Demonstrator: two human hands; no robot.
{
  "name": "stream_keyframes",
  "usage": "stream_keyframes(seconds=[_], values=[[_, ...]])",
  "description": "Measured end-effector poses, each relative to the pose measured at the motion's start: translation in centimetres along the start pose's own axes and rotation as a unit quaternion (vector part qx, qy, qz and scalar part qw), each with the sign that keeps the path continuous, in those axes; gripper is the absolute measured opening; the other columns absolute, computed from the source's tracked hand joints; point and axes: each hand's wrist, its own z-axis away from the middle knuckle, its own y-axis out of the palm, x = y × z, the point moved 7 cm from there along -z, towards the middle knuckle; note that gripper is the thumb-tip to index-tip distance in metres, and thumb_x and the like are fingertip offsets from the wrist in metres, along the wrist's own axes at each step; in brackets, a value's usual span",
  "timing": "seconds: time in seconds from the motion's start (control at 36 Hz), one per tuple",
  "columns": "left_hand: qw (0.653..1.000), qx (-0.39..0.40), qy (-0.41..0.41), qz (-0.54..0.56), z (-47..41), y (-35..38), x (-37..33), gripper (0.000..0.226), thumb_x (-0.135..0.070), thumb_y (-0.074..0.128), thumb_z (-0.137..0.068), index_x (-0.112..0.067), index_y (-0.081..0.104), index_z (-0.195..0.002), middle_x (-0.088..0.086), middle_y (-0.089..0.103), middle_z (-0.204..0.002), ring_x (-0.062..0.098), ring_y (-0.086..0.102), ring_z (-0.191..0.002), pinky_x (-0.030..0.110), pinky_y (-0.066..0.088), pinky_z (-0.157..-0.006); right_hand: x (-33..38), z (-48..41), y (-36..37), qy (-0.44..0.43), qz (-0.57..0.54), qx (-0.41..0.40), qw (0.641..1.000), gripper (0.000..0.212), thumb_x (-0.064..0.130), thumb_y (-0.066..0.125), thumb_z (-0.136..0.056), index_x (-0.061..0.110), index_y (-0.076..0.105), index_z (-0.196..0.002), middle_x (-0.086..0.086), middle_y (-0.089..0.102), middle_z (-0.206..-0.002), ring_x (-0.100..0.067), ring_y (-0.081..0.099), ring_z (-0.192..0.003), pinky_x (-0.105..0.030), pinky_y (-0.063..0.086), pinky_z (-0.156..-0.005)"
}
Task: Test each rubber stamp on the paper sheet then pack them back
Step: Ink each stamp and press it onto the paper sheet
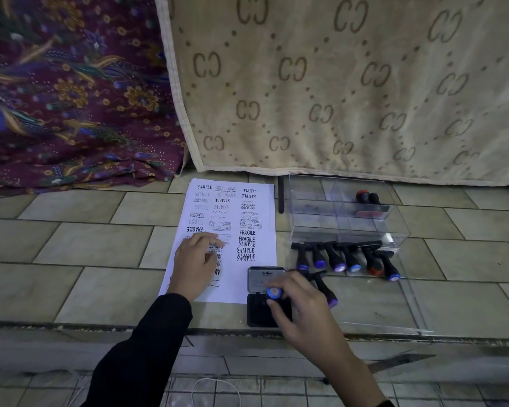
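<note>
A white paper sheet point(256, 212) covered with black stamp prints lies on the tiled floor. My left hand point(196, 264) rests flat on its lower left part. My right hand point(299, 306) grips a black stamp with a blue top point(274, 293) and holds it down on the open black ink pad point(263, 311). Several black stamps point(346, 258) lie in a row to the right of the sheet, and one more point(325, 289) lies beside my right hand. A clear plastic box point(347, 227) behind them holds two stamps point(368, 198).
A beige patterned cloth point(350, 83) and a purple floral cloth point(65, 83) hang behind the sheet. The box's clear lid point(409, 304) lies flat at the right. A floor ledge point(71, 327) runs across in front of me.
</note>
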Motion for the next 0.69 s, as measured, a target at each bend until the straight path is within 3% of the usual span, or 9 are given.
stream_keyframes(seconds=[0.19, 0.33, 0.44, 0.53, 0.61, 0.69], values=[[0.999, 0.044, -0.024, 0.021, -0.1, 0.4, 0.7, 0.030, -0.010, 0.066, -0.079, -0.035, 0.062, -0.096, -0.019, 0.049, -0.116, 0.012, 0.044, -0.118, 0.010, 0.015, -0.096, 0.4, 0.3, 0.6, -0.014, 0.032, 0.009, 0.999, 0.021, 0.012, 0.062, -0.087, 0.016, 0.062, -0.107, 0.005, 0.056, -0.105, -0.005, 0.056, -0.100, -0.018, 0.045, -0.087], [0.997, 0.072, -0.013, -0.005, -0.1, 0.6, 0.6, 0.032, -0.015, 0.070, -0.076, -0.035, 0.059, -0.099, -0.015, 0.045, -0.119, 0.015, 0.039, -0.120, 0.025, 0.023, -0.104, 0.7, 0.3, 1.1, -0.028, 0.061, 0.011, 0.998, 0.019, 0.009, 0.063, -0.085, 0.014, 0.062, -0.104, 0.002, 0.056, -0.103, -0.013, 0.057, -0.098, -0.021, 0.045, -0.086], [0.997, 0.072, -0.004, -0.004, -0.1, 0.5, 0.4, 0.031, -0.015, 0.070, -0.077, -0.033, 0.059, -0.101, -0.014, 0.044, -0.119, 0.015, 0.038, -0.120, 0.023, 0.022, -0.103, 0.4, 0.5, 1.2, -0.015, 0.061, -0.009, 0.998, 0.022, 0.015, 0.067, -0.085, 0.015, 0.064, -0.107, 0.001, 0.059, -0.101, -0.014, 0.060, -0.095, -0.023, 0.047, -0.084], [0.997, 0.071, 0.005, -0.016, 0.0, 0.4, 0.3, 0.030, -0.015, 0.068, -0.079, -0.031, 0.059, -0.104, -0.015, 0.043, -0.119, 0.012, 0.037, -0.119, 0.030, 0.022, -0.111, 0.4, 0.7, 1.4, -0.015, 0.059, -0.015, 0.998, 0.020, 0.013, 0.067, -0.086, 0.013, 0.065, -0.105, 0.001, 0.059, -0.100, -0.015, 0.060, -0.093, -0.026, 0.048, -0.083], [0.995, 0.080, 0.026, -0.060, 0.2, 0.4, 0.2, 0.029, -0.020, 0.064, -0.083, -0.027, 0.058, -0.111, -0.013, 0.043, -0.125, 0.012, 0.038, -0.124, 0.023, 0.014, -0.113, 0.3, 0.7, 1.4, -0.013, 0.058, -0.014, 0.998, 0.018, 0.014, 0.066, -0.086, 0.013, 0.065, -0.104, 0.002, 0.059, -0.099, -0.013, 0.060, -0.091, -0.025, 0.049, -0.081], [0.993, 0.075, 0.042, -0.079, 0.4, 0.4, 0.2, 0.029, -0.023, 0.062, -0.086, -0.024, 0.058, -0.115, -0.011, 0.044, -0.131, 0.011, 0.040, -0.127, 0.028, 0.011, -0.117, 0.2, 0.3, 1.0, -0.009, 0.044, -0.029, 0.999, 0.014, 0.013, 0.067, -0.086, 0.014, 0.064, -0.100, 0.006, 0.057, -0.094, -0.006, 0.057, -0.086, -0.022, 0.049, -0.076]])
